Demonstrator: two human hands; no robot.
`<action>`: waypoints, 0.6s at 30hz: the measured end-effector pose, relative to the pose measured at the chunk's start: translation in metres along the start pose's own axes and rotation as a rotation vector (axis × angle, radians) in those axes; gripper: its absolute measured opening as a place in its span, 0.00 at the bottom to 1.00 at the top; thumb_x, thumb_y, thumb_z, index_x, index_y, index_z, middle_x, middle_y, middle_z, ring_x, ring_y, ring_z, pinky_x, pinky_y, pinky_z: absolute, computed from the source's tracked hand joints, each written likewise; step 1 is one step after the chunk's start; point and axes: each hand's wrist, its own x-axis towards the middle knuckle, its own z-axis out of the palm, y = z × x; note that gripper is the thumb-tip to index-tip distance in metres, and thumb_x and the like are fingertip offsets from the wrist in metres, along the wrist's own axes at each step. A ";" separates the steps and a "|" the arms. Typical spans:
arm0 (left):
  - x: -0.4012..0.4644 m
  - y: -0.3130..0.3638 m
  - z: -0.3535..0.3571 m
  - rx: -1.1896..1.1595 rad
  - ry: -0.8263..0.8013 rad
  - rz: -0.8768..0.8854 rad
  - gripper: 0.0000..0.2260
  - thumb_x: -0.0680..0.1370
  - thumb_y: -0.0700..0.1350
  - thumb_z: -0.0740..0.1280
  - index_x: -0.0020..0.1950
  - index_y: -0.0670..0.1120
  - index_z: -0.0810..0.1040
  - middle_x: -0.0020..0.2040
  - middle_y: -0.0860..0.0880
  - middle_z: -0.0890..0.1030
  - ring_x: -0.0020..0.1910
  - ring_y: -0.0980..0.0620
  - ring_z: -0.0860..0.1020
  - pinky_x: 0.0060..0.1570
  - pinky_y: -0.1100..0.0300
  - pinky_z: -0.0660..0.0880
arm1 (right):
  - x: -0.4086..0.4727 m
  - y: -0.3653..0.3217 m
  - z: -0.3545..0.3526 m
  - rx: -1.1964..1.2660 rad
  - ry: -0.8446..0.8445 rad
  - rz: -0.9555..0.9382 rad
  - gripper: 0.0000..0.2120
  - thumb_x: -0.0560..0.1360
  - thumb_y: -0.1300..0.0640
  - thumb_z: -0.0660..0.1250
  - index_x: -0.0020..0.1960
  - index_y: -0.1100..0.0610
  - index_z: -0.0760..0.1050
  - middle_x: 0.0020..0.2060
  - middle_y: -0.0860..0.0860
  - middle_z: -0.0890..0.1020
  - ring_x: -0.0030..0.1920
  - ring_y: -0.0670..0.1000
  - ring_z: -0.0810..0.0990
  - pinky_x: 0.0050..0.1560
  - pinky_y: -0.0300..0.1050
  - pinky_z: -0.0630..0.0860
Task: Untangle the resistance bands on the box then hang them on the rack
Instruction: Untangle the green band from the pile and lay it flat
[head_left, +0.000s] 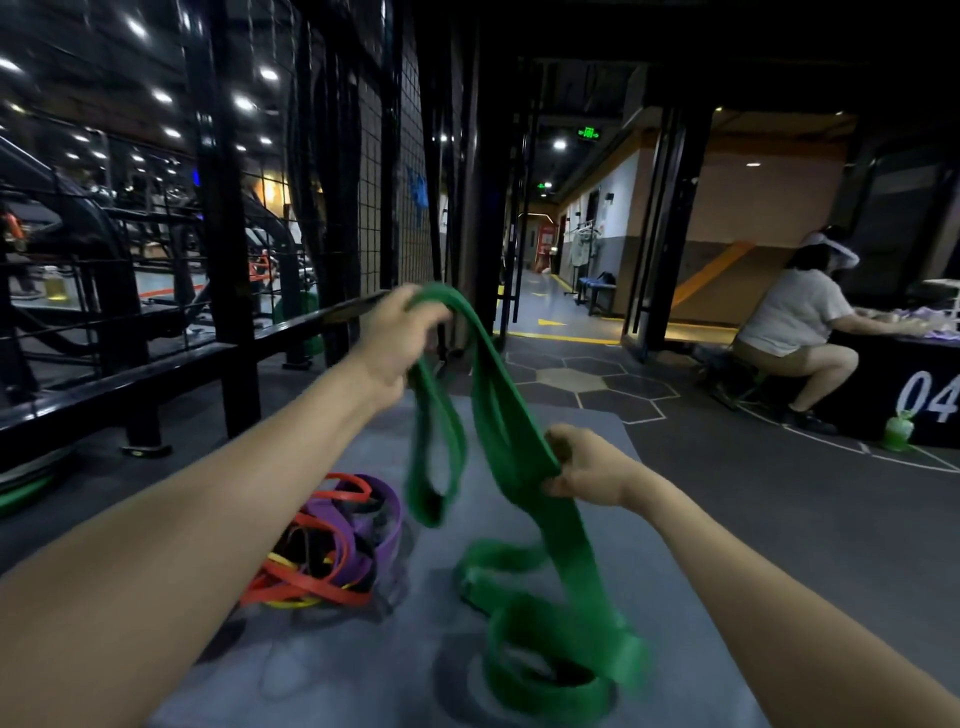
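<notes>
A wide green resistance band (498, 395) hangs in loops above the grey box top (322, 670). My left hand (400, 338) grips its upper end, raised out in front of me. My right hand (582, 467) pinches a lower stretch of the same band, nearer to me. The rest of the green band falls in coils onto the box at the lower right. A tangled pile of purple, red and yellow bands (332, 540) lies on the box to the left. A black wire-mesh rack (384, 171) stands behind the box.
Black steel posts and rails (228, 234) run along the left. A person (795, 327) sits at a black box marked 04 on the right, with a green bottle (897, 431) on the floor beside it. An open corridor lies straight ahead.
</notes>
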 end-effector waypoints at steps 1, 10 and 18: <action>0.006 0.008 -0.010 -0.056 0.069 0.000 0.02 0.74 0.42 0.65 0.42 0.49 0.75 0.39 0.49 0.75 0.39 0.53 0.72 0.41 0.58 0.68 | -0.002 0.006 0.002 -0.042 -0.016 0.016 0.10 0.69 0.67 0.69 0.46 0.57 0.73 0.39 0.50 0.79 0.38 0.42 0.78 0.41 0.32 0.75; 0.011 0.005 -0.020 0.028 0.140 -0.121 0.02 0.76 0.42 0.65 0.47 0.44 0.75 0.37 0.46 0.74 0.35 0.49 0.73 0.31 0.61 0.68 | 0.004 -0.015 0.013 0.020 0.156 -0.093 0.11 0.72 0.67 0.63 0.52 0.57 0.77 0.42 0.48 0.80 0.46 0.48 0.79 0.50 0.41 0.75; 0.008 0.014 -0.006 -0.029 0.035 -0.125 0.07 0.77 0.42 0.63 0.39 0.47 0.73 0.27 0.51 0.71 0.27 0.54 0.70 0.29 0.63 0.66 | 0.024 -0.058 0.038 -0.090 0.119 -0.172 0.12 0.73 0.61 0.68 0.55 0.59 0.73 0.50 0.54 0.81 0.50 0.54 0.78 0.52 0.48 0.76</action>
